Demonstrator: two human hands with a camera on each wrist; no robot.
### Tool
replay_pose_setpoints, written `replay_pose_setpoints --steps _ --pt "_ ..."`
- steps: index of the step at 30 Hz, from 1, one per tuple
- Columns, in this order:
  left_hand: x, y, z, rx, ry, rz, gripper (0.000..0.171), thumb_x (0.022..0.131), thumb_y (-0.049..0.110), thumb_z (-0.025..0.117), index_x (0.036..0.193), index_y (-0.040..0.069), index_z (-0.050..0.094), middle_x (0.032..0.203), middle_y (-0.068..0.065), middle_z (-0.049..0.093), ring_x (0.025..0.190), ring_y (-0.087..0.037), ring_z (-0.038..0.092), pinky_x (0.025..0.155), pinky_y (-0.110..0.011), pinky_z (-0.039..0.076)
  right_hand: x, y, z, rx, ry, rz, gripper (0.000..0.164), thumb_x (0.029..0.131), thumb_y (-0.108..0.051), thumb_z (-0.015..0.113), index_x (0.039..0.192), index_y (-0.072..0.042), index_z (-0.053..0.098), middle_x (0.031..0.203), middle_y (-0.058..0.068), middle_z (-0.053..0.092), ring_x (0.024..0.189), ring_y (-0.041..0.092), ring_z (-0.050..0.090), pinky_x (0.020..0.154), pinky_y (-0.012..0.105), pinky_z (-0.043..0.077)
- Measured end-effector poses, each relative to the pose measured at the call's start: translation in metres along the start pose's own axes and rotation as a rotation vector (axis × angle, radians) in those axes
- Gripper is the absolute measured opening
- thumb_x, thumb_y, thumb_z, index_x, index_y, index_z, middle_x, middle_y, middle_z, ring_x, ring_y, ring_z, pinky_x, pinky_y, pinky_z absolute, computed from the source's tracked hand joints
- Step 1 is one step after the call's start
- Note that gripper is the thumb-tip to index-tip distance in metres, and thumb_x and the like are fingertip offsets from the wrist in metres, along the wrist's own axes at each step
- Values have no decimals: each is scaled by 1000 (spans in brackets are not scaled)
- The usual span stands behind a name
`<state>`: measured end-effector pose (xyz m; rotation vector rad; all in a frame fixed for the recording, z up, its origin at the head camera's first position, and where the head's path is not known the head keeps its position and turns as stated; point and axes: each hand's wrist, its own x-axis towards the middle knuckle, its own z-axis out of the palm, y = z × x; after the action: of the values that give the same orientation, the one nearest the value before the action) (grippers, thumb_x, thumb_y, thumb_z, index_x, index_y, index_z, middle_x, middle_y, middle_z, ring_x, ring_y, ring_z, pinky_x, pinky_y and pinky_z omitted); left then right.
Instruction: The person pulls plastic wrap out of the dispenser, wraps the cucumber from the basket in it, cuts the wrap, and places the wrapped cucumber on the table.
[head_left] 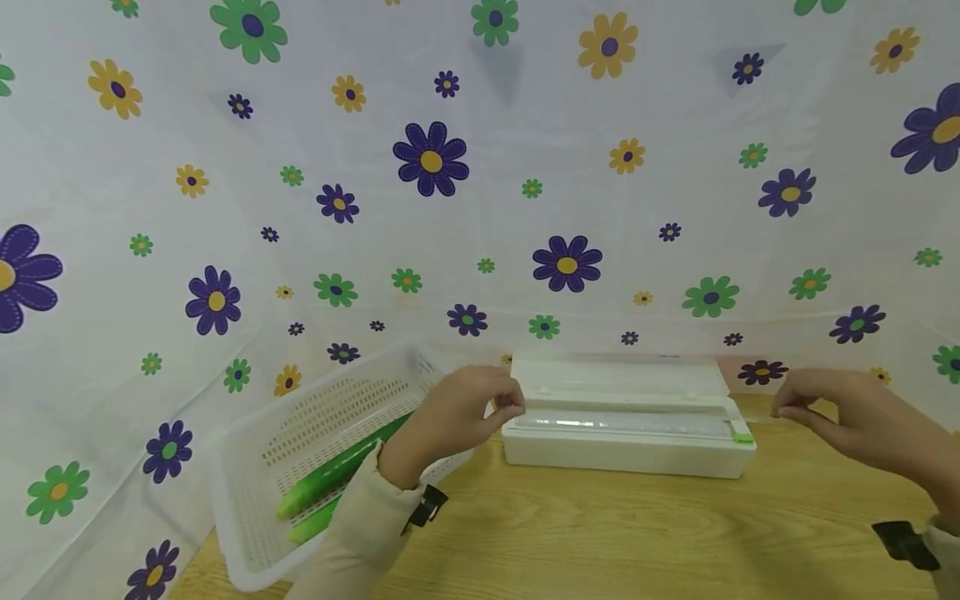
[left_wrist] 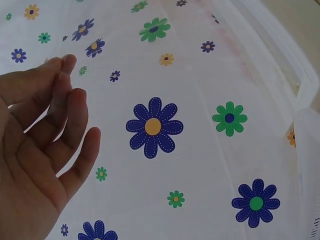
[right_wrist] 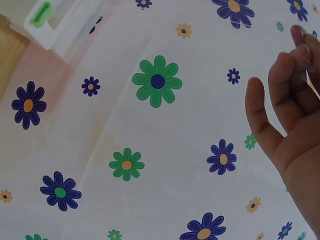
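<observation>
A white cling film dispenser (head_left: 630, 460) lies on the table with its lid (head_left: 622, 377) raised at the back. Inside it sits a roll of clear film (head_left: 626, 423), and a green slider (head_left: 742, 438) is at its right end. My left hand (head_left: 474, 406) pinches thumb to finger at the box's left end. Beyond the right end, my right hand (head_left: 843, 415) pinches a corner of thin cling film (right_wrist: 304, 59), which shows at its fingertips. The clear sheet between the hands is hard to make out. In the left wrist view the left hand's other fingers are loosely bent.
To the left stands a white perforated basket (head_left: 225, 492) with a long cucumber (head_left: 322, 483) and another green one (head_left: 313, 523) inside, partly behind the left sleeve. A flower-printed white sheet (head_left: 510, 225) hangs behind the wooden table (head_left: 600, 533).
</observation>
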<state>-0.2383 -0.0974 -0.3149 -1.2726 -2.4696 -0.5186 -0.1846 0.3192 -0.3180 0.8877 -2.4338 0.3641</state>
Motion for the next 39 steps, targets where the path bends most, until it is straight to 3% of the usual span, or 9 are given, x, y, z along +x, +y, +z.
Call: replay_pose_setpoints --steps 1,2,6,11,16,22,28,34,39 --pt "-2 1 -1 -21 -25 -3 6 87 15 66 82 15 67 76 8 63 72 -5 54 70 -19 49 -2 -1 -1 21 -26 16 35 69 6 74 77 -25 60 74 -22 56 68 -10 51 59 9 44" --pt "-3 1 -2 -37 -47 -7 6 87 15 66 82 16 67 76 8 62 72 -4 54 69 -19 48 -4 -1 -1 36 -43 22 38 69 7 74 78 -27 59 74 -24 55 69 -10 51 59 10 44" --pt "-7 3 -4 -79 -99 -16 6 87 17 67 81 17 66 77 9 63 73 -3 53 71 -19 49 -7 -3 -3 81 -84 30 39 71 7 73 79 -28 59 76 -26 53 69 -10 52 60 11 45" --pt "-9 3 -8 -104 -94 -8 5 86 16 67 81 17 66 77 9 63 73 -2 53 71 -18 48 -7 -3 -6 119 -108 30 36 74 7 71 81 -27 59 78 -25 53 70 -8 51 60 12 45" --pt "-10 6 -9 -157 -126 17 7 85 14 68 79 16 66 77 8 65 72 -1 54 70 -16 48 -8 0 -6 208 -179 -25 36 77 6 69 83 -28 59 79 -23 55 70 -7 52 58 14 45" --pt "-17 7 -2 -334 -295 -8 7 83 13 71 76 14 70 74 5 69 67 4 55 66 -14 50 -14 3 2 441 -396 -47 28 83 2 64 82 -26 60 78 -19 60 69 -6 54 54 18 46" --pt "-23 8 8 -400 -486 -21 8 78 15 75 71 14 71 70 6 69 61 7 53 61 -13 49 -20 -1 11 654 -583 -36 17 87 -1 60 82 -18 62 77 -10 64 66 -4 55 54 19 47" --pt "-25 10 19 -443 -558 -5 9 75 11 77 69 11 70 69 2 70 59 8 53 59 -12 50 -24 -7 20 790 -729 17 11 88 -5 59 80 -10 64 74 -1 66 67 -7 53 54 20 48" --pt "-27 15 34 -401 -635 -18 11 73 11 78 66 12 70 65 5 68 54 9 51 54 -11 47 -31 -10 35 894 -798 18 10 85 -1 61 76 -5 64 67 11 62 64 -13 45 50 17 46"
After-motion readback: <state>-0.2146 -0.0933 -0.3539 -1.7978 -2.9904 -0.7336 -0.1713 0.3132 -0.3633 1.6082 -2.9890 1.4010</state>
